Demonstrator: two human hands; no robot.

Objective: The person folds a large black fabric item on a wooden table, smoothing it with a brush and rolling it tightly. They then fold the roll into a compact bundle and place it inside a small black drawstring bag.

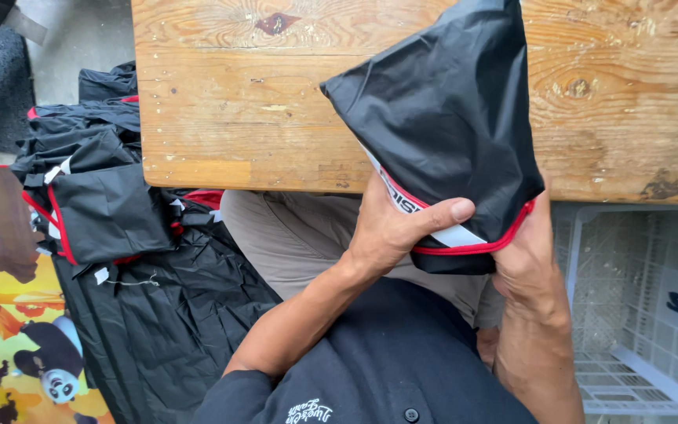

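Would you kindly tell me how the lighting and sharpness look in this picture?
Head view: soft, even daylight, no glare; the black pouch, left hand and right hand are sharp; the wooden table shows clear grain; only faint shadow beneath its edge.

Counted 1 black pouch (441, 118) in 2 hands, 1 wooden counter (229, 94), 1 white crate (637, 314), 1 pile of black fabric (119, 235).

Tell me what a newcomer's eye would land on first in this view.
First, the black fabric bag with red trim, held up over the near edge of the wooden table by the left hand and the right hand, both gripping its open lower end. Next, the heap of similar black bags at the left, below the table. A white plastic crate sits at the lower right.
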